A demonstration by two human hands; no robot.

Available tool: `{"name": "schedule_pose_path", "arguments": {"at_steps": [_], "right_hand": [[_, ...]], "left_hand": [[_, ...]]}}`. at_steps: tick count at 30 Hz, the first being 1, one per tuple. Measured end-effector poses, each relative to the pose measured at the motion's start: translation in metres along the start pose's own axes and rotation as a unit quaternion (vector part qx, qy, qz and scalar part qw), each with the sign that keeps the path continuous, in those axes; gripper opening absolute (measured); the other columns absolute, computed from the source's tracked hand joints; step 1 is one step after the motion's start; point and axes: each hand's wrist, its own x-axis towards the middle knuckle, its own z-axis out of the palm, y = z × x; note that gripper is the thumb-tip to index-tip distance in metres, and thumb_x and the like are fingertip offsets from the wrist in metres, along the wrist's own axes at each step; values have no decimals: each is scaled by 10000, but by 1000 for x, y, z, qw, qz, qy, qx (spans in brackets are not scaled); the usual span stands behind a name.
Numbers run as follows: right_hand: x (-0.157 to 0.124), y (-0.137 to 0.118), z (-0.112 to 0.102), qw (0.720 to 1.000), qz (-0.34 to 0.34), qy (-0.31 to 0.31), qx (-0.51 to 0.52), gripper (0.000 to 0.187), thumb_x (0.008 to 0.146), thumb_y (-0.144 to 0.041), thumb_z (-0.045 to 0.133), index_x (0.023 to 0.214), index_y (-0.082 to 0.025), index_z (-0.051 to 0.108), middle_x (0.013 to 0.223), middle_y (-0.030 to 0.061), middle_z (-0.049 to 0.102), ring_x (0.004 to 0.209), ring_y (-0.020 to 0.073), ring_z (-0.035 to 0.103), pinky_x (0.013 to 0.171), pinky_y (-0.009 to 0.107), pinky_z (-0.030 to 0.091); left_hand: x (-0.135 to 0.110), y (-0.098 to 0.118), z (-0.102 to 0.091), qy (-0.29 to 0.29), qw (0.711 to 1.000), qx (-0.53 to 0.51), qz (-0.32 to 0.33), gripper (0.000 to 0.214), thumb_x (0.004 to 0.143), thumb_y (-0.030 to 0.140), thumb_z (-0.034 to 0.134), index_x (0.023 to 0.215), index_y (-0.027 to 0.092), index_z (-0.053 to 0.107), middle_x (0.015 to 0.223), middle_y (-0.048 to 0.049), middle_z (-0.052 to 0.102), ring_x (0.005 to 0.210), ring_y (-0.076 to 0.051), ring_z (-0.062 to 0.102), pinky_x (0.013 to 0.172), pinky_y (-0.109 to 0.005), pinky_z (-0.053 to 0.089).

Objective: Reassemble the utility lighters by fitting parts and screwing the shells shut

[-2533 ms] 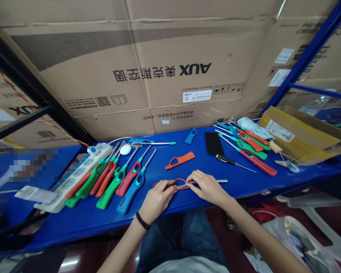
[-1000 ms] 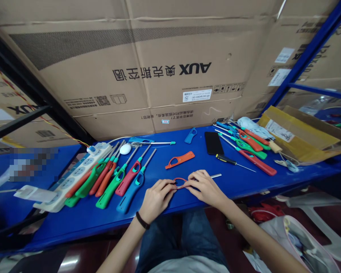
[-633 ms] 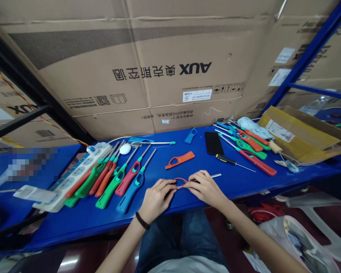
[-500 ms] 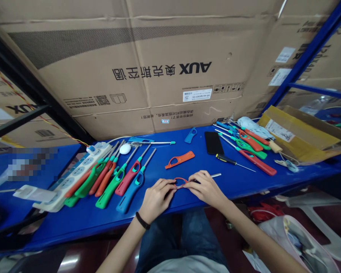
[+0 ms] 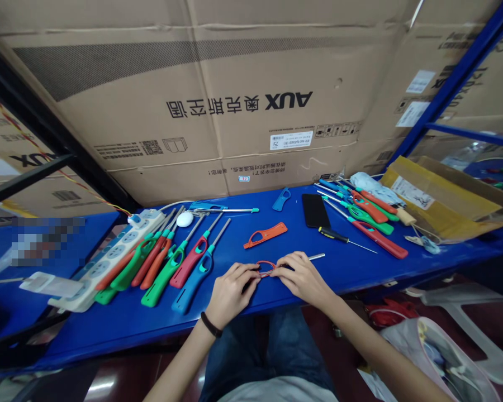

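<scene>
Cardboard wall [image 5: 238, 72]: big AUX panels along the back, print upside down, probably just propped there as a backstop.
Blue bench [image 5: 230, 240]: everything sits on it, with the middle left roomy, likely so both hands can work close to the body.
Left lighters [image 5: 155, 269]: fanned side by side, noses pointing away, the outermost against the power strip [image 5: 104, 265]. Guessing that's for easy grabbing.
Right lighters [image 5: 369, 209]: messier pile, handles toward the person, out of elbow range.
Held lighter [image 5: 266, 262]: red-orange, flat near the front edge between both hands; a metal tube [image 5: 317, 257] pokes out past the right one.
Left hand [image 5: 235, 283]: pinching beside the trigger loop, seemingly to anchor that end.
Right hand [image 5: 300, 274]: fingertips closed on the loop's other side, maybe for fine control. Fingers hide the details.
Phone [image 5: 315, 211]: parked behind, screwdriver [image 5: 334, 235] just in front, handy for the right.
Orange cover [image 5: 274, 231]: loose, just beyond the hands, probably set down within reach.
Blue cover [image 5: 281, 199]: smallest, farther back near the cardboard.
</scene>
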Motion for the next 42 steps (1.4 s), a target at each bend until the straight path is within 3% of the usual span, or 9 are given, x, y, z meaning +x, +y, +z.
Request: {"name": "schedule_pose_path", "arguments": {"at_steps": [3,20,26,29,33,37,42], "right_hand": [[0,0,0,1000,13,-5,1,217,931,-152,478,1036,-233,650,918,48,643,886,170,576,831,350,388],[2,-3,-3,997,67,-39,4,187,897,-165,521,989,-237,667,1067,80,616,1011,215,539,890,385,390],[20,-11,-14,984,139,-76,87,62,833,-234,621,879,-242,663,1057,49,593,1005,204,525,862,378,402],[30,-12,-10,977,149,-100,118,105,837,-334,635,870,-237,658,984,43,577,931,199,520,847,381,416],[35,-5,0,968,147,-131,156,95,821,-333,665,817,-238,664,921,30,550,904,192,506,848,371,432],[32,2,4,966,146,-112,180,89,801,-305,695,767,-230,661,903,20,565,885,183,513,843,355,431],[25,4,3,972,141,-70,172,111,878,-309,601,816,-217,604,856,5,605,842,165,530,817,334,410]], "left_hand": [[0,0,0,-1,1000,0,-2,129,893,223,535,894,218,664,1011,-28,707,908,-158,646,744,-269,561],[-4,1,3,5,999,-40,-10,133,888,164,523,933,203,643,1019,-63,660,958,-183,615,811,-311,544],[-3,-1,3,5,997,-68,-24,113,886,183,536,903,199,647,999,-59,662,948,-182,617,822,-320,539],[-2,-2,2,-3,997,-77,-23,116,886,187,537,895,201,651,999,-57,663,951,-180,613,817,-316,536],[-1,-6,-2,-22,995,-92,-22,116,883,194,547,890,210,662,1010,-49,664,953,-174,612,827,-311,529],[4,-12,-4,-49,992,-112,-9,118,879,191,561,909,220,671,1029,-40,666,959,-166,608,846,-307,517],[14,-16,1,-58,992,-111,2,123,873,184,565,918,219,674,1026,-42,667,959,-168,610,852,-309,514]]}}
